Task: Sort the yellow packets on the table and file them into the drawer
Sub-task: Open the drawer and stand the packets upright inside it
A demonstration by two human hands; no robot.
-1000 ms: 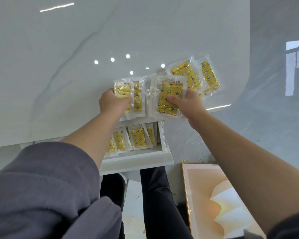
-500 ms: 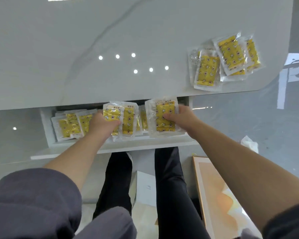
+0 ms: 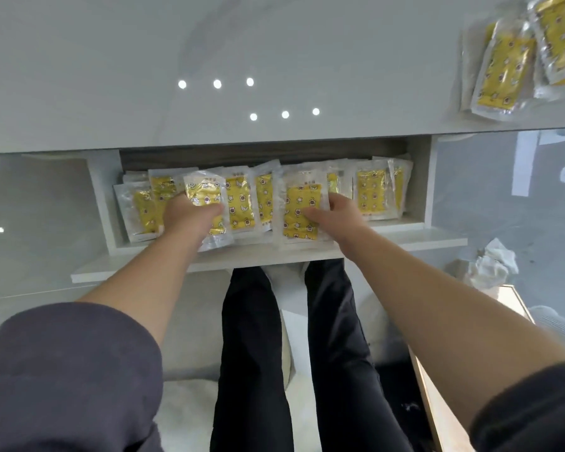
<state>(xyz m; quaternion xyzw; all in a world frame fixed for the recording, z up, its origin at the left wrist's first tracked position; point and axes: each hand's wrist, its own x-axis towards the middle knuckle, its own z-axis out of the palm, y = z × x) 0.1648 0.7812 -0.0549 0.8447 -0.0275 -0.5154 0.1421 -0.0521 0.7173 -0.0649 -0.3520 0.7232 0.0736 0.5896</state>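
An open white drawer (image 3: 268, 254) under the glossy white table (image 3: 111, 76) holds a row of several yellow packets (image 3: 374, 194) in clear wrap. My left hand (image 3: 190, 215) grips a yellow packet (image 3: 206, 190) over the drawer's left half. My right hand (image 3: 336, 213) holds another yellow packet (image 3: 299, 210) near the drawer's middle, thumb on its face. A small pile of yellow packets (image 3: 509, 63) lies on the table at the top right.
My dark-trousered legs (image 3: 248, 353) stand below the drawer front. A crumpled white tissue (image 3: 490, 262) lies on the floor at the right, beside a framed picture (image 3: 437, 386). Ceiling lights reflect in the table top.
Both hands carried their packets from the table's near edge down into the open drawer. The view tilted down, so the table pile now sits at the top right.
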